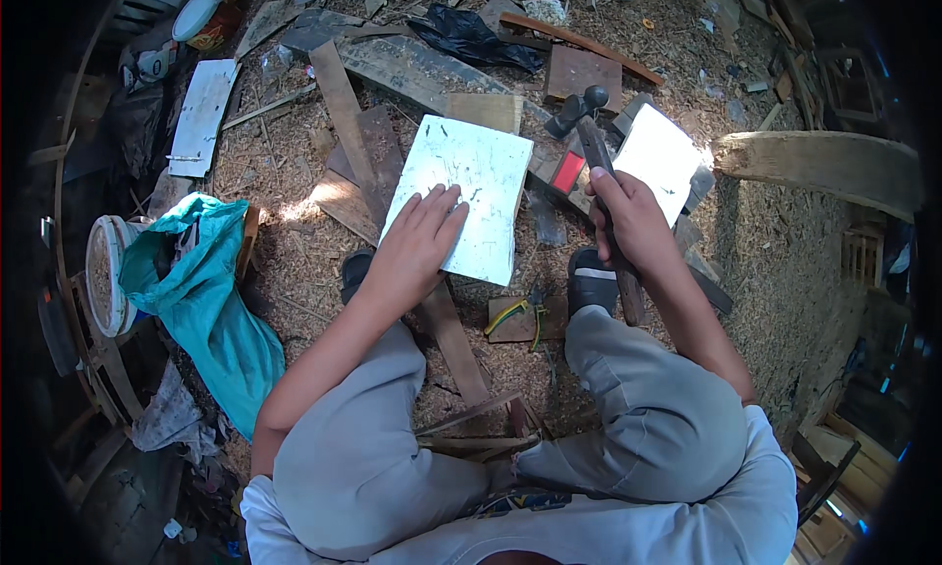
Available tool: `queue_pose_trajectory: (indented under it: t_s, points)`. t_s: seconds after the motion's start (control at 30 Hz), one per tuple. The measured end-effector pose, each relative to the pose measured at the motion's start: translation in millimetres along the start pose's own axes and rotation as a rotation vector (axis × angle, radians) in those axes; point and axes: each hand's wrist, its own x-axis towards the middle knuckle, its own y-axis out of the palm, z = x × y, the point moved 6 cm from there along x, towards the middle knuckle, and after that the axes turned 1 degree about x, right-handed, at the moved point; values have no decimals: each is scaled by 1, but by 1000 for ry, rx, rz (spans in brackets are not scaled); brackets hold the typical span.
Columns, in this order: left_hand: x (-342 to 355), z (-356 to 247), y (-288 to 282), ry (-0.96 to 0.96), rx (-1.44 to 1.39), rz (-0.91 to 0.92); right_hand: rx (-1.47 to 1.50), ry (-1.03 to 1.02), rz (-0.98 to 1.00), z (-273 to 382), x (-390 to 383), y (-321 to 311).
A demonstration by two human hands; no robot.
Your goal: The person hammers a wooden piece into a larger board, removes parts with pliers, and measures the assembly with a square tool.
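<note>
My left hand [422, 241] lies flat with fingers extended on a scuffed white board [471, 182] in front of me. My right hand [623, 217] is closed around the dark handle of a hammer [597, 145], whose black head points away from me. Beside the hammer are a red rectangular item [569, 171] and a second white board [655, 153], resting on blocks and scraps. Yellow-handled pliers [515, 315] lie on a small piece of wood between my feet.
Wood scraps [358, 148] and a black plastic bag [461, 40] cover parts of the shavings-strewn ground. At left are a teal sack [206, 300], a round white bucket [103, 276] and a leaning white panel [201, 119]. A long timber [814, 163] juts in from the right.
</note>
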Motion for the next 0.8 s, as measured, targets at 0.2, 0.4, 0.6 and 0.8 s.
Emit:
queue_pose_trajectory:
  t_s: [0.2, 0.4, 0.6, 0.8]
  points:
    - [1, 3, 14, -20, 183, 42, -9, 21, 21, 0, -1, 2]
    - [3, 1, 8, 24, 195, 26, 0, 30, 20, 0, -2, 1]
    - [-4, -2, 0, 16, 158, -26, 0, 29, 21, -2, 1, 0]
    - [-2, -7, -21, 36, 11, -64, 34, -56, 5, 5, -5, 1]
